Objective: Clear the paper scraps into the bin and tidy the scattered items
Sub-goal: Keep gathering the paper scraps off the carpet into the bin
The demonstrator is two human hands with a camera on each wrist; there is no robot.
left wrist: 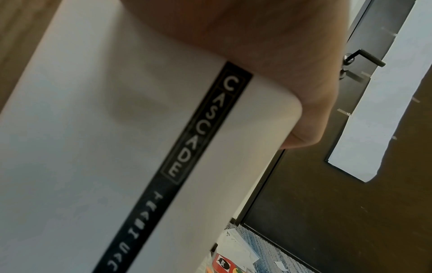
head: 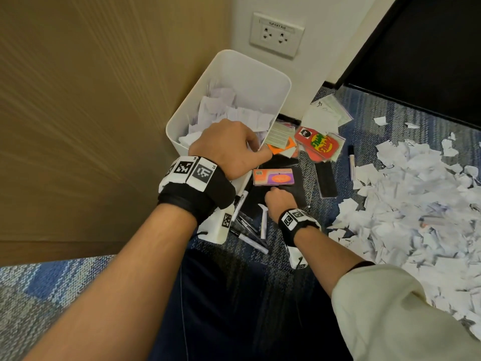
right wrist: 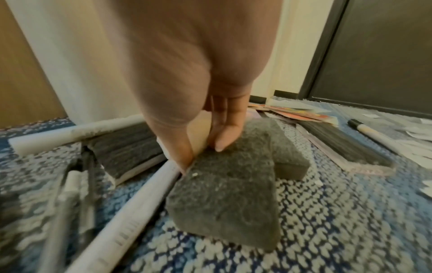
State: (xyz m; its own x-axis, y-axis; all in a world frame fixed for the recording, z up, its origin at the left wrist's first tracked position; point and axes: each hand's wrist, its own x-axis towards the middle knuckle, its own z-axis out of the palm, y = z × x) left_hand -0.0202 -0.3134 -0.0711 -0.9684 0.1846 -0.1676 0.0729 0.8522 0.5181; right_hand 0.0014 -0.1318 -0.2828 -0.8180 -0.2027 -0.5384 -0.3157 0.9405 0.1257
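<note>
A white bin [head: 260, 67] holding torn paper [head: 229, 110] stands in the corner. My left hand [head: 256, 149] grips its near rim; in the left wrist view the hand [left wrist: 292, 92] curls over the bin wall [left wrist: 93, 147] with its black label. My right hand [head: 276, 195] is low on the floor and pinches an orange and purple eraser block [head: 273, 177] between thumb and fingers [right wrist: 224, 140]. The block [right wrist: 198, 133] stands on edge on a dark grey felt pad [right wrist: 229, 194]. A large heap of white paper scraps [head: 416, 204] covers the carpet at right.
Pens and markers [head: 250, 230] lie beside the bin. Coloured cards [head: 320, 144], a black eraser [head: 326, 182] and a marker [head: 351, 162] lie beyond my right hand. A dark door [head: 429, 48] stands at the back right, a wooden panel [head: 91, 100] at left.
</note>
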